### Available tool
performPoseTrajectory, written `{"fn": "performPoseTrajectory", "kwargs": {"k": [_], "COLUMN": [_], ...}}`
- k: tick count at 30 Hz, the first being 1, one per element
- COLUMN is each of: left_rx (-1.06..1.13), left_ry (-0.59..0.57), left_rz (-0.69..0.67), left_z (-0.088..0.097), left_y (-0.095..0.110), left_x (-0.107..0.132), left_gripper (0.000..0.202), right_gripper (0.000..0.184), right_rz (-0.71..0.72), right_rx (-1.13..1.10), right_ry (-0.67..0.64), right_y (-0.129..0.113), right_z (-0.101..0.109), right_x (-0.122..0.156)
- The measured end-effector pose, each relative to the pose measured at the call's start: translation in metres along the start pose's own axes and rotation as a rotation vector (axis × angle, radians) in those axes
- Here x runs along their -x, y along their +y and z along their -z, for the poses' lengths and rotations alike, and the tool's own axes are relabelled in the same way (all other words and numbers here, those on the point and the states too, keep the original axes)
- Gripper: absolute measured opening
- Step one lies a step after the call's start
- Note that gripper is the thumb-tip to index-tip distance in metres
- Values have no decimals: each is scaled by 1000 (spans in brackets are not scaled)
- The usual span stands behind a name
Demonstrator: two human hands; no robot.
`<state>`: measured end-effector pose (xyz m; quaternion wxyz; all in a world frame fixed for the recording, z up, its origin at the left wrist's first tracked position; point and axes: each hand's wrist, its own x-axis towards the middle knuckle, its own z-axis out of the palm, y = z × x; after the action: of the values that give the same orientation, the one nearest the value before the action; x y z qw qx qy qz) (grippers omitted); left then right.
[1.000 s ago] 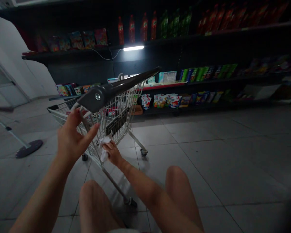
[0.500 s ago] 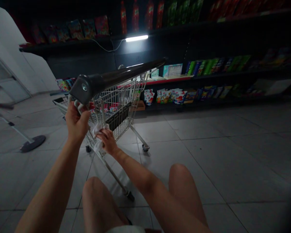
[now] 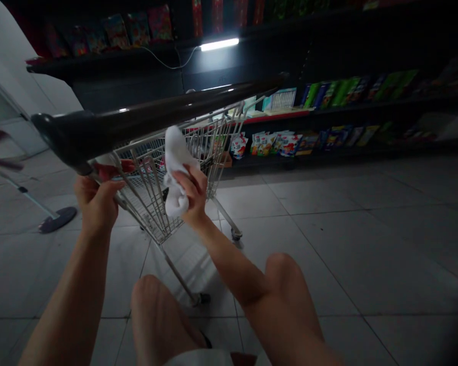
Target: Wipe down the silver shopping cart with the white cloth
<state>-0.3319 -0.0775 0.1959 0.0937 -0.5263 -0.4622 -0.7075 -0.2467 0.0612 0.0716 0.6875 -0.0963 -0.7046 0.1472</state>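
A wire shopping cart [image 3: 152, 203] stands in front of me, its dark handlebar [image 3: 148, 113] running from near left to far right. My left hand [image 3: 99, 198] is closed round the cart's metal frame just under the handlebar's left end. In my right hand [image 3: 194, 190] is a crumpled white cloth [image 3: 175, 152], gripped between the fingers. The cloth is held up beside the wire basket, below the bar; whether it touches the wires I cannot tell. Part of the left hand's fingers is hidden behind the frame.
Dark store shelves [image 3: 110, 86] with packets and bottles line the far side, lit by a tube light [image 3: 219, 44]. A stand with a round base [image 3: 57, 219] is at the left. One cart wheel [image 3: 202, 299] rests near my knees on the tiled floor [image 3: 328, 254].
My right hand has lifted the cloth up and away from the lower frame. The cart's handlebar has swung nearer and to the left, and my left hand has shifted left with it.
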Motion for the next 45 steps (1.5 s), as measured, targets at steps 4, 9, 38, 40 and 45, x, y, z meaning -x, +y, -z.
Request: {"fn": "performPoseTrajectory", "kwargs": {"k": [4, 9, 38, 40, 45], "left_rx": [-8, -107, -505, -612, -586], "left_ry": [-24, 0, 384, 337, -368], "left_rz": [21, 65, -388, -684, -712], "left_z": [-3, -3, -17, -32, -80], "left_y": [6, 7, 6, 23, 68], "left_x": [0, 1, 42, 67, 51], "left_gripper": [24, 25, 31, 35, 21], "right_gripper": [42, 34, 26, 26, 25], "right_rz": [151, -11, 284, 306, 302], "right_rx": [78, 142, 203, 192, 201], "right_ry": [-160, -512, -114, -91, -23], "right_y": [0, 50, 5, -4, -17], "right_z": [-20, -35, 91, 106, 125], "right_x": [-29, 89, -48, -61, -60]}}
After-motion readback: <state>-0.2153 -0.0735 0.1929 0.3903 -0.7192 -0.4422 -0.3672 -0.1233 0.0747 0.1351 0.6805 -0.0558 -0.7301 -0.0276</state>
